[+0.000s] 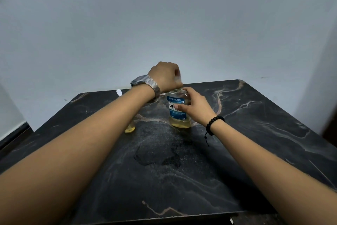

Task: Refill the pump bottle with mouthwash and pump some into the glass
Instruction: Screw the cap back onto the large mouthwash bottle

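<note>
Mouthwash bottle, clear plastic with a blue label and a shallow layer of yellowish liquid at its base, stands upright near the middle of the far half of the black marble-patterned bench. The right hand wraps its fingers round the bottle's body, so that grip holds the bottle steady. The left hand, with a metal watch on its wrist, is curled over the bottle's top; its grip seems to close on the cap, though the cap itself is hidden, so whether it is coming off or going on cannot be told.

A small clear container with yellow liquid shows just under the left forearm, towards the bench's left edge; this may be the pump bottle or the glass, but it is mostly covered. No pump head is plainly visible, so how far the refill has got stays uncertain.

The bottle sits well away from every bench edge. The near half and the right side offer open surface for moving; the left forearm crosses close above the small container, which could be knocked.
</note>
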